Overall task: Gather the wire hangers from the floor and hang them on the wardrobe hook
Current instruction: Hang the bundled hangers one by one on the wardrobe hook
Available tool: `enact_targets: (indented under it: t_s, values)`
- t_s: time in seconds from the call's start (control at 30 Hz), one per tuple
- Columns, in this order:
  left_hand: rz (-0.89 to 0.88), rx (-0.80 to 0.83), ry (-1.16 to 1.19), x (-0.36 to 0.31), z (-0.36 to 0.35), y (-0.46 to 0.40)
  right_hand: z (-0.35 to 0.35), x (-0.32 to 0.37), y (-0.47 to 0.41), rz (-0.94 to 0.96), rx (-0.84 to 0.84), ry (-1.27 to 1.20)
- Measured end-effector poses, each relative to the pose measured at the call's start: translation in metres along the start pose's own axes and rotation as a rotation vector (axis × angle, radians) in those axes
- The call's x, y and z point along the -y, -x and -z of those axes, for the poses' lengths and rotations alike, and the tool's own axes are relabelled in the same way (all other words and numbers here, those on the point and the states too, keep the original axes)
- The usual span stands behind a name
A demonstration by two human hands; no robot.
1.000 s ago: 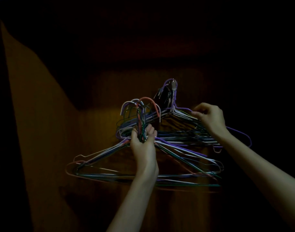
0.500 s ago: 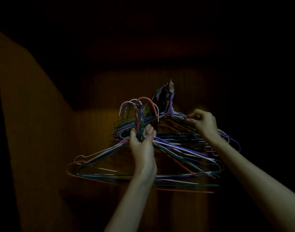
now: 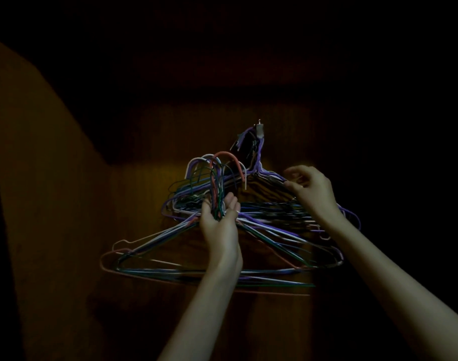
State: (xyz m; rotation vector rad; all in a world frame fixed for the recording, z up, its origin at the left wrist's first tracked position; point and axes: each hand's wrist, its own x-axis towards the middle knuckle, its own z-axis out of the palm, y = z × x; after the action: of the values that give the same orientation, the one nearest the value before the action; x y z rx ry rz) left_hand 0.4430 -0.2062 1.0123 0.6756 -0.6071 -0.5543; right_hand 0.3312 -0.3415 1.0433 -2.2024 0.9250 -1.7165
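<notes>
Two hands: raised inside a dark brown wooden wardrobe (image 3: 66,204).
Left hand (image 3: 220,220): grasping the necks of a bundle of coloured wire hangers (image 3: 170,256).
Wardrobe hook (image 3: 259,128): small metal, at 12 o'clock of the bundle, carrying purple wire hangers (image 3: 259,157).
Right hand (image 3: 311,188): at 3 o'clock of the hook, fingers curled on the hung hangers' shoulder; grip unclear.

The scene is very dim, with most of the frame near black, especially the top, the right side and the corners. A weak warm glow falls on the wooden back panel (image 3: 149,194) just left of centre, below a hard-edged band of shadow. The forearms catch faint light from the camera's side. Fine detail is soft and grainy, and thin wires smear slightly
</notes>
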Motion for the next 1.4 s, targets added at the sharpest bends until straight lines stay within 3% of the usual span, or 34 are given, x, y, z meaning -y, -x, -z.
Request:
enact_targets:
  t_s: [0.43, 0.73, 1.07, 1.4]
  values:
    - [0.021, 0.051, -0.083, 0.004, 0.002, 0.029, -0.006, 0.044, 0.070, 0.049, 0.439, -0.147]
    - [-0.015, 0.090, -0.167, -0.002, 0.013, 0.041, -0.008, 0.047, 0.083, 0.010, 0.496, -0.335]
    - [0.050, 0.080, -0.079, 0.000, 0.031, 0.046, -0.006, 0.045, 0.084, -0.108, 0.421, -0.391]
    - [0.068, 0.131, -0.077, 0.001, 0.032, 0.056, 0.000, 0.058, 0.086, -0.177, 0.491, -0.513]
